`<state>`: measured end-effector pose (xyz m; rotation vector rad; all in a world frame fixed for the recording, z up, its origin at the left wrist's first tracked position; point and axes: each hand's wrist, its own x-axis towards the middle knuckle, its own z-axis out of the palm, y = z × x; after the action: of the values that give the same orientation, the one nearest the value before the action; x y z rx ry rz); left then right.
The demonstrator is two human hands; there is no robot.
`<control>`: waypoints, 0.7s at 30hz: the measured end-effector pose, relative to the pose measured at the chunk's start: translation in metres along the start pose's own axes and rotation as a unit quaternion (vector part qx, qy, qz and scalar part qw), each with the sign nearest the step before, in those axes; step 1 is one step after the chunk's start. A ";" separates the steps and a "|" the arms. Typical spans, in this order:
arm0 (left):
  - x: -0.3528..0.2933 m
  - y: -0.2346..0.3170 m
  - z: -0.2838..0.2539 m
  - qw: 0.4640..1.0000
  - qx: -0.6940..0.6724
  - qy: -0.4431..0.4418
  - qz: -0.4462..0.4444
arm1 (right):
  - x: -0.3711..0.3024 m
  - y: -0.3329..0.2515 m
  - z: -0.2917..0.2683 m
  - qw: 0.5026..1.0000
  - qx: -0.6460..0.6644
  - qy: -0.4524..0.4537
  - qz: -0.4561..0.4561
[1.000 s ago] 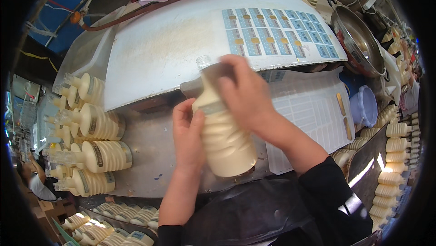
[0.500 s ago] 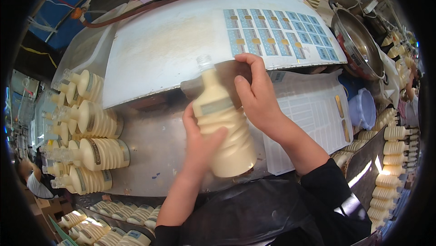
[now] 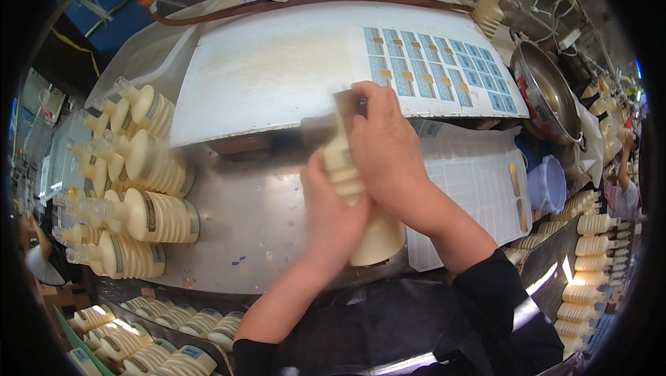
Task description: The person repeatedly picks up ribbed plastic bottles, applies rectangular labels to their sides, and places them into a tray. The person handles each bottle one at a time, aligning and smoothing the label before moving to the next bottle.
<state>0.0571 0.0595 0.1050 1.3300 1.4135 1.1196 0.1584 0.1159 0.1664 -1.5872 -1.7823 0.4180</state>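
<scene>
The left hand (image 3: 336, 220) is curling its grip around the left side of a cream-coloured, ribbed plastic bottle (image 3: 379, 241), and the right hand (image 3: 388, 150) is pressing its fingers over a dark brown, flexible sheet-like piece (image 3: 318, 133) at the bottle's neck and shoulder, pinching it there; motion is blurring the exact fingertip contact. The bottle is pointing its neck toward the far side, with its base sitting near the near edge of the grey metal counter (image 3: 243, 237); whether the base is touching the metal is hard to tell. Beyond the hands, a wide white board (image 3: 257, 84) is carrying rows of blue rectangular labels (image 3: 423, 71) on its right part. A translucent white plastic sheet (image 3: 458, 202) is lying right of the hands, with a lavender plastic bucket (image 3: 548, 185) standing just beside it. Similar filled cream bottles (image 3: 163, 216) are clustering at the left.
</scene>
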 end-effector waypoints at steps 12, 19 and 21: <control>0.026 -0.006 -0.012 0.997 -0.059 -0.023 -0.050 | -0.002 0.048 -0.007 0.998 0.044 0.022 0.029; 0.033 -0.024 -0.011 0.970 -0.223 -0.063 -0.074 | -0.008 0.099 0.008 0.991 0.113 0.074 -0.010; 0.032 -0.023 -0.011 0.960 -0.258 -0.068 -0.080 | -0.009 0.102 0.009 0.990 0.120 0.076 -0.012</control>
<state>0.0398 0.0903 0.0847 0.8844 1.0135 1.1602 0.2269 0.1291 0.0912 -1.3914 -1.5714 0.4692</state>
